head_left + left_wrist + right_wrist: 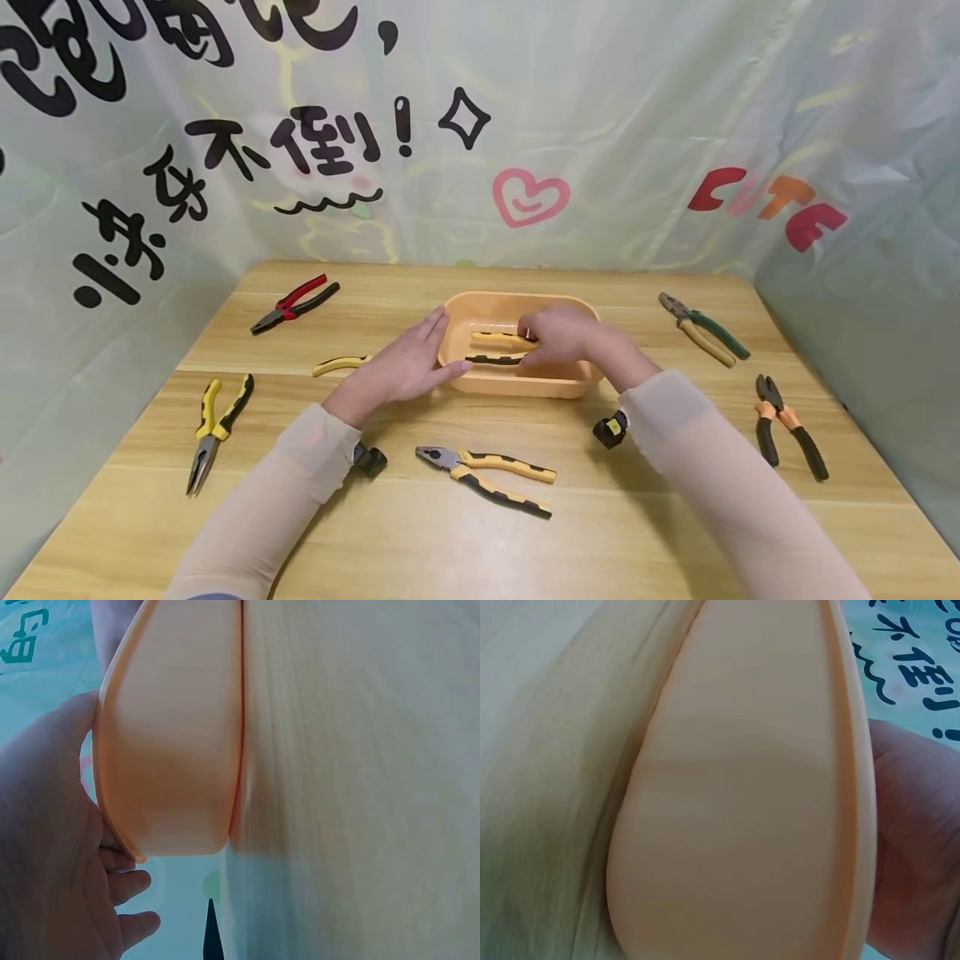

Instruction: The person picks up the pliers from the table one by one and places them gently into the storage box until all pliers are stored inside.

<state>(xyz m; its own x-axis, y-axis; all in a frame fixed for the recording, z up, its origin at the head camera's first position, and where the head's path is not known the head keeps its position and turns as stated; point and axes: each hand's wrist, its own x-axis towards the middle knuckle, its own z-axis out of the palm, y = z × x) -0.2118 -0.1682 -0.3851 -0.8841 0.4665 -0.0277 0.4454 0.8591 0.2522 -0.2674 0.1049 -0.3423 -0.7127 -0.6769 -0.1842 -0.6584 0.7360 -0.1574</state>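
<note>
A peach plastic basin (525, 385) stands near the middle of the table. My left hand (408, 358) rests against its left end, fingers fairly straight along the rim and thumb reaching over the near corner; the left wrist view shows this hand (52, 817) touching the rim. Inside the basin, my right hand (562, 337) grips yellow-and-black-handled pliers (498, 340), whose handles point left; their head is hidden by the hand. From the right wrist, the hand (915, 832) is partly hidden behind the basin wall (742, 787). Combination pliers (487, 475) with yellow-and-black handles lie in front of the basin.
At the left lie red-and-black pliers (292, 307) and yellow long-nose pliers (217, 433). A yellow handle (339, 364) shows beside my left hand, its other part covered. On the right lie green-and-tan pliers (701, 327) and orange-and-black pliers (787, 425). A printed curtain (622, 167) surrounds the table.
</note>
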